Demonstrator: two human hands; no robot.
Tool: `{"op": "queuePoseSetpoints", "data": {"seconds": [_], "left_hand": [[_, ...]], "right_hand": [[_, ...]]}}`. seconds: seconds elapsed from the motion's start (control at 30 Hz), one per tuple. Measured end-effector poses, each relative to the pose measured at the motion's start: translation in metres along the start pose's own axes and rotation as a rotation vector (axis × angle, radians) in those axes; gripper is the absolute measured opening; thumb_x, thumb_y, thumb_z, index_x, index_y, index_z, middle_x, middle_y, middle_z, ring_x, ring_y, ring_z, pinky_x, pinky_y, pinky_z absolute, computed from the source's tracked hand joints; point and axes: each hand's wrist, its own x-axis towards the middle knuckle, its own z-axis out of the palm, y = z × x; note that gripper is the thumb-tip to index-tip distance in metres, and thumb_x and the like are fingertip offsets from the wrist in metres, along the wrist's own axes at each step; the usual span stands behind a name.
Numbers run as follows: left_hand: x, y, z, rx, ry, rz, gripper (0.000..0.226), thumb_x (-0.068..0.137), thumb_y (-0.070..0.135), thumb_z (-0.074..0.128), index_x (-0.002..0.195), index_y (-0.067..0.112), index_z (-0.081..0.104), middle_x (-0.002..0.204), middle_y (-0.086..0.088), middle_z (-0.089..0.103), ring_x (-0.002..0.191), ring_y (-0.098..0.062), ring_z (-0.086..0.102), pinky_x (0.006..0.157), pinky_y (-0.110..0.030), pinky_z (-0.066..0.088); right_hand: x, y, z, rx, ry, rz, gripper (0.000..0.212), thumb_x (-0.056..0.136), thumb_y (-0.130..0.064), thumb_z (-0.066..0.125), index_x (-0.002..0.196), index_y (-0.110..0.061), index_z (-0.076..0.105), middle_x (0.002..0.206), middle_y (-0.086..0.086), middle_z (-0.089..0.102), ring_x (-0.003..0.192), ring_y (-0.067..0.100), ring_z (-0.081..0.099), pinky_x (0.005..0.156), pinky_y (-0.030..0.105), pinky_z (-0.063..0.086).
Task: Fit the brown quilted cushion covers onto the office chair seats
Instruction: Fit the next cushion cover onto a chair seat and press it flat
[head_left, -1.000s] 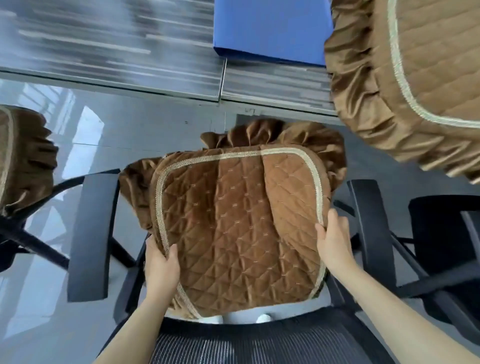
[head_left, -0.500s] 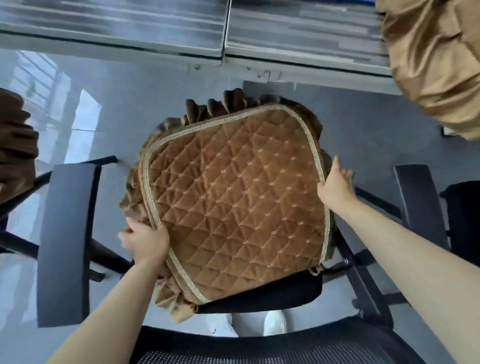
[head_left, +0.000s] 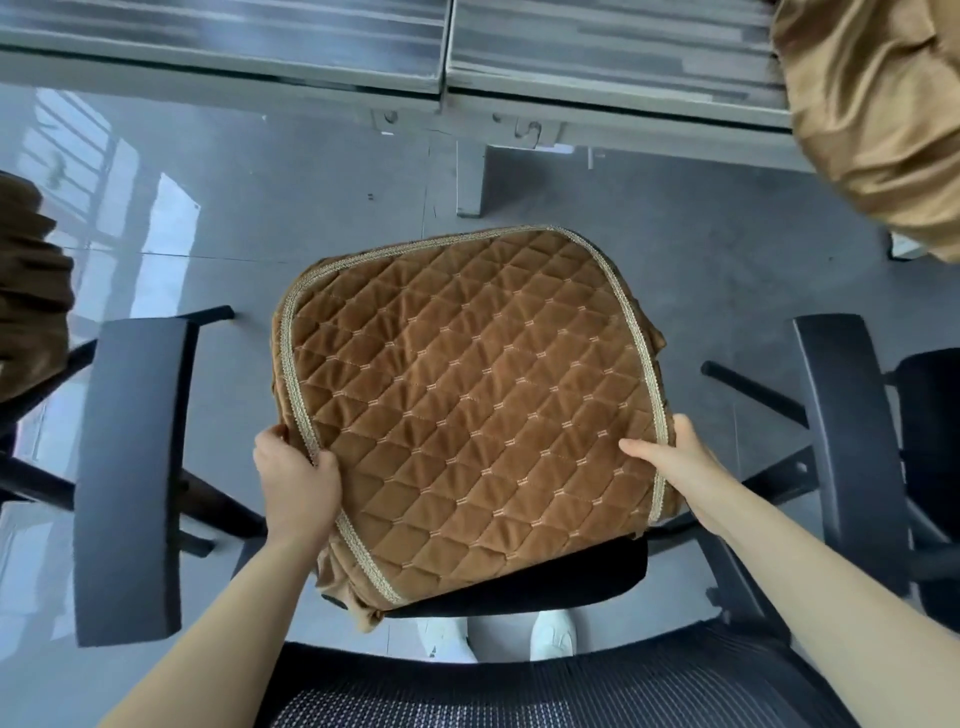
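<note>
A brown quilted cushion cover (head_left: 467, 395) with gold braid trim lies stretched over the black office chair seat (head_left: 571, 577), whose near edge still shows bare. My left hand (head_left: 296, 478) grips the cover's left edge, thumb on the quilted top and fingers curled under the frill. My right hand (head_left: 675, 467) grips the right edge the same way, thumb lying on top. The frill at the far edge is tucked out of sight; a bit hangs loose at the near left corner (head_left: 358, 597).
Black armrests stand at left (head_left: 132, 467) and right (head_left: 852, 441). The mesh backrest (head_left: 467, 696) lies below me. Other brown covers sit on a chair at far left (head_left: 26, 291) and hang at top right (head_left: 872, 114). A grey desk edge (head_left: 467, 98) runs ahead.
The cover has been pulled down over the seat's far edge, hiding its frill. Both hands slid toward me along the side edges and now grip them.
</note>
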Motion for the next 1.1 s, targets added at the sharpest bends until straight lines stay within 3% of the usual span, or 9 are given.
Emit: {"op": "queuePoseSetpoints", "data": {"seconds": [0.1,0.2,0.3,0.4,0.5,0.63,0.77,1.1], "left_hand": [[-0.006,0.005,-0.005,-0.107,0.028,0.070,0.049,0.092,0.001,0.050,0.137,0.003,0.030,0.129,-0.013,0.041,0.113,-0.026,0.044,0.092,-0.030,0.031],[-0.009,0.007,-0.011,-0.165,0.041,0.062,0.052,0.093,0.004,0.048,0.139,0.013,0.025,0.124,-0.007,0.041,0.104,-0.023,0.046,0.088,-0.035,0.034],[-0.011,0.007,-0.010,-0.124,0.080,0.129,0.054,0.094,0.005,0.047,0.143,0.012,0.025,0.132,-0.016,0.041,0.105,-0.025,0.046,0.089,-0.033,0.033],[-0.015,0.007,-0.001,0.036,0.097,0.125,0.058,0.089,0.000,0.045,0.144,0.008,0.029,0.140,-0.023,0.029,0.108,-0.033,0.040,0.091,-0.039,0.035],[-0.020,-0.003,0.008,0.445,0.012,0.107,0.078,0.082,0.001,0.053,0.151,0.015,0.019,0.152,-0.024,0.009,0.131,-0.045,0.024,0.106,-0.055,0.027],[-0.031,-0.006,0.021,0.603,-0.162,0.251,0.081,0.092,0.026,0.055,0.156,0.022,0.005,0.161,-0.020,-0.009,0.147,-0.043,0.000,0.117,-0.055,0.010],[-0.028,-0.005,0.034,0.559,-0.285,0.244,0.096,0.090,0.053,0.057,0.156,0.025,-0.007,0.161,-0.017,-0.019,0.148,-0.041,-0.015,0.117,-0.060,0.010],[-0.029,-0.034,0.048,0.749,-0.297,0.317,0.109,0.085,0.068,0.048,0.154,0.011,-0.015,0.157,-0.030,-0.018,0.145,-0.052,-0.012,0.114,-0.061,0.018]], "right_hand": [[-0.011,0.002,-0.002,0.099,-0.080,-0.011,0.089,0.052,-0.043,0.084,0.124,-0.044,0.032,0.129,-0.003,0.052,0.114,0.025,0.056,0.097,0.053,0.047],[-0.026,0.002,-0.001,0.062,-0.149,-0.046,0.088,0.076,-0.025,0.079,0.136,-0.044,0.018,0.127,-0.008,0.038,0.115,0.020,0.046,0.099,0.046,0.042],[-0.037,0.004,0.004,-0.079,0.018,-0.176,0.088,0.083,-0.030,0.074,0.143,-0.029,0.010,0.123,0.004,0.044,0.101,0.024,0.051,0.076,0.032,0.044],[-0.046,0.014,0.016,-0.642,0.276,-0.305,0.084,0.086,-0.040,0.067,0.146,-0.021,0.011,0.125,0.021,0.042,0.106,0.041,0.051,0.082,0.042,0.044],[-0.048,0.022,0.029,-1.002,0.349,-0.324,0.072,0.087,-0.014,0.058,0.147,-0.019,0.020,0.134,0.022,0.030,0.111,0.041,0.042,0.090,0.042,0.043],[-0.044,0.016,0.043,-0.939,0.378,-0.382,0.076,0.092,-0.032,0.055,0.152,-0.010,0.013,0.154,0.026,0.015,0.135,0.043,0.029,0.106,0.048,0.036],[-0.036,0.011,0.053,-0.820,0.273,-0.355,0.095,0.091,-0.052,0.052,0.152,-0.013,-0.009,0.157,0.027,0.004,0.137,0.045,0.027,0.106,0.049,0.037],[-0.032,0.029,0.073,-0.902,0.223,-0.323,0.089,0.097,-0.052,0.037,0.149,-0.012,-0.024,0.154,0.028,-0.005,0.134,0.043,0.027,0.100,0.048,0.040]]}}
